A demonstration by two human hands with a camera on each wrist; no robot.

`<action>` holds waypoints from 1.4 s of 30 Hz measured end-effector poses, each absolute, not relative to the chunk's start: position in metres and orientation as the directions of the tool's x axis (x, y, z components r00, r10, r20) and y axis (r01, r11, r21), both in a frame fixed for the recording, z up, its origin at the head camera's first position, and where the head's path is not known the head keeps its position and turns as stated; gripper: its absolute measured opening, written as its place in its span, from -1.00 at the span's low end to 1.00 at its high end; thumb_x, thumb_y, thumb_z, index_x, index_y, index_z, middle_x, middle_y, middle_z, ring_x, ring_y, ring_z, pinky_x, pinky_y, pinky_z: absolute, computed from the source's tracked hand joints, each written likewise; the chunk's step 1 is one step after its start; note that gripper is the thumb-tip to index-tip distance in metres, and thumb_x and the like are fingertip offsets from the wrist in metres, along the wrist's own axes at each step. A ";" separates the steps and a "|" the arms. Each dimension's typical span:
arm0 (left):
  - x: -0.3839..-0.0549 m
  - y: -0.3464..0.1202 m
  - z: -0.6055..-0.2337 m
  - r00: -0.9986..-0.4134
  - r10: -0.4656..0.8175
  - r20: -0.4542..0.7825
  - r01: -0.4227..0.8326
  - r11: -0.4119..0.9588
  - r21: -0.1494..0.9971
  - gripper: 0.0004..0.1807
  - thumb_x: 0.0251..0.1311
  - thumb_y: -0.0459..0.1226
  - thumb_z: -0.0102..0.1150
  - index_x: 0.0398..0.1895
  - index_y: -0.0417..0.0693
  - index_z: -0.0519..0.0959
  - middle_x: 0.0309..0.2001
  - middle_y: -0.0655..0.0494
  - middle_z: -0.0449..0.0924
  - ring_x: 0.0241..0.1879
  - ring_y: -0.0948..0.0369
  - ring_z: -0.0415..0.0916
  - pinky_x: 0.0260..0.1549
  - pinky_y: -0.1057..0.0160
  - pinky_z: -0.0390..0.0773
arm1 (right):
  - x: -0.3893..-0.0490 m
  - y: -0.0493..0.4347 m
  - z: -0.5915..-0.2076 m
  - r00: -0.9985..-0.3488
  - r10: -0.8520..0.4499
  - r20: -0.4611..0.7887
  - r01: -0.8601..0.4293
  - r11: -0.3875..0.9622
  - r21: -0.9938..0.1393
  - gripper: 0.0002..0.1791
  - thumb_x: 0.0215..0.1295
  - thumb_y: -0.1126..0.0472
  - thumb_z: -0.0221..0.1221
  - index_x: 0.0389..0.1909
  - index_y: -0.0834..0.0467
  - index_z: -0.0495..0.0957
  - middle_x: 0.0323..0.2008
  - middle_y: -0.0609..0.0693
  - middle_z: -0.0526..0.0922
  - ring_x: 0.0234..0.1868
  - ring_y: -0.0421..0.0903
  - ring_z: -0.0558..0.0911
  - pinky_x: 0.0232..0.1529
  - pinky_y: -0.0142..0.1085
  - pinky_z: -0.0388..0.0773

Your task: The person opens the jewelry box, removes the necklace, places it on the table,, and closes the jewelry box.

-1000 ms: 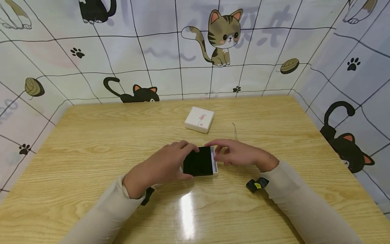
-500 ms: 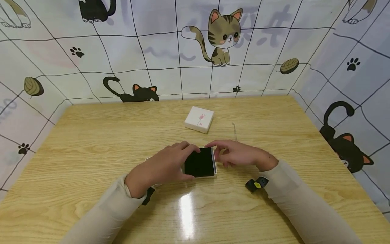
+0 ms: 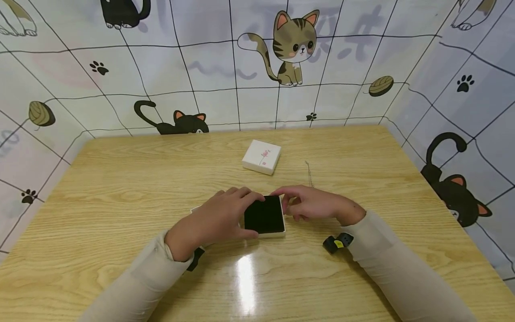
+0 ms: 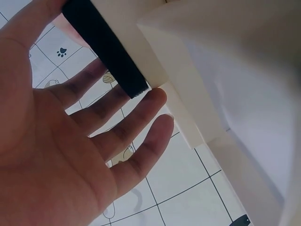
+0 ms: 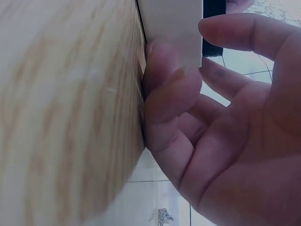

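A black pad [image 3: 263,215] lies over a small square white box [image 3: 273,234], its top near the rim. My left hand [image 3: 215,217] grips the pad from the left, index finger at its far edge and thumb at its near edge. In the right wrist view the pad [image 5: 214,30] stands a little proud of the box's end wall [image 5: 174,26]. My right hand [image 3: 311,202] holds the box's right end, index finger at the far corner. Its thumb [image 5: 235,32] touches the wall's top edge, with other fingers curled against the wall. The left palm hides the box's left part.
A white box with a pink flower print [image 3: 262,157] rests farther back on the wooden table [image 3: 153,170]. A thin chain [image 3: 309,174] lies behind my right hand. Behind my left hand a white corner [image 3: 195,209] pokes out. Cat-patterned sheeting [image 3: 213,67] borders the table.
The pad has slid right and now covers the strip of box interior that showed at its right end. My left hand has moved slightly right with it; my right hand has barely moved.
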State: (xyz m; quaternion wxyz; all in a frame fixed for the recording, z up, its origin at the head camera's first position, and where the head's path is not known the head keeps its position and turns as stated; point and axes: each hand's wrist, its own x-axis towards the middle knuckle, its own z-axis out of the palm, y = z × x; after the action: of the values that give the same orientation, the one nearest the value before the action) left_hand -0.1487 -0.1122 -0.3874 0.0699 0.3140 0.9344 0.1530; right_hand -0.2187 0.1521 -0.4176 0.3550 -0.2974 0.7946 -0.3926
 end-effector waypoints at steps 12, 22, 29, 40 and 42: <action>-0.149 -0.111 -0.390 -0.792 0.609 -0.049 0.563 0.758 0.329 -0.17 -0.02 0.17 0.48 0.34 0.17 0.42 0.28 0.16 0.48 0.22 0.09 0.45 0.12 -0.08 0.48 | -0.219 0.151 -0.419 -0.563 -0.741 -0.367 -0.162 0.534 -0.830 -0.41 0.39 0.33 -0.06 0.45 0.12 0.27 -0.15 0.08 0.56 -0.48 -0.10 0.46 -0.50 -0.32 0.41; -0.149 -0.110 -0.391 -0.789 0.611 -0.067 0.564 0.763 0.315 -0.16 -0.01 0.18 0.46 0.35 0.18 0.41 0.29 0.16 0.48 0.24 0.07 0.45 0.13 -0.12 0.48 | -0.218 0.149 -0.416 -0.567 -0.724 -0.393 -0.155 0.562 -0.813 -0.47 0.49 0.00 0.10 0.41 0.02 0.34 -0.17 0.03 0.55 -0.51 -0.08 0.45 -0.50 -0.29 0.43; -0.149 -0.109 -0.393 -0.788 0.611 -0.076 0.564 0.766 0.309 -0.19 0.00 0.18 0.46 0.34 0.17 0.44 0.28 0.14 0.48 0.22 0.05 0.46 0.10 -0.13 0.49 | -0.217 0.149 -0.417 -0.566 -0.726 -0.391 -0.167 0.565 -0.808 -0.45 0.47 0.02 0.14 0.41 0.02 0.34 -0.17 0.04 0.54 -0.54 -0.10 0.44 -0.51 -0.34 0.40; -0.146 -0.105 -0.394 -0.754 0.654 0.069 0.653 0.732 0.193 -0.55 0.20 0.02 0.36 0.14 0.16 0.61 0.10 0.10 0.55 0.13 0.07 0.48 -0.02 -0.01 0.53 | -0.216 0.148 -0.418 -0.566 -0.728 -0.388 -0.188 0.572 -0.799 -0.46 0.47 0.01 0.13 0.41 0.01 0.34 -0.13 0.05 0.54 -0.54 -0.10 0.46 -0.51 -0.32 0.43; -0.145 -0.104 -0.395 -0.738 0.668 0.099 0.674 0.720 0.165 -0.59 0.20 0.01 0.37 0.09 0.17 0.63 0.06 0.11 0.55 0.11 0.08 0.49 -0.06 0.00 0.54 | -0.216 0.148 -0.418 -0.569 -0.726 -0.386 -0.191 0.573 -0.797 -0.46 0.47 0.02 0.13 0.41 0.01 0.34 -0.13 0.05 0.55 -0.54 -0.10 0.45 -0.51 -0.32 0.43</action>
State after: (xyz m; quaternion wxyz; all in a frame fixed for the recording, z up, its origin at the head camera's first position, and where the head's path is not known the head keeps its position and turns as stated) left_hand -0.1448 -0.1036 -0.3952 -0.0160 0.3618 0.9272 0.0955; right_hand -0.2158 0.1477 -0.4180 0.3670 -0.2838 0.8075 -0.3643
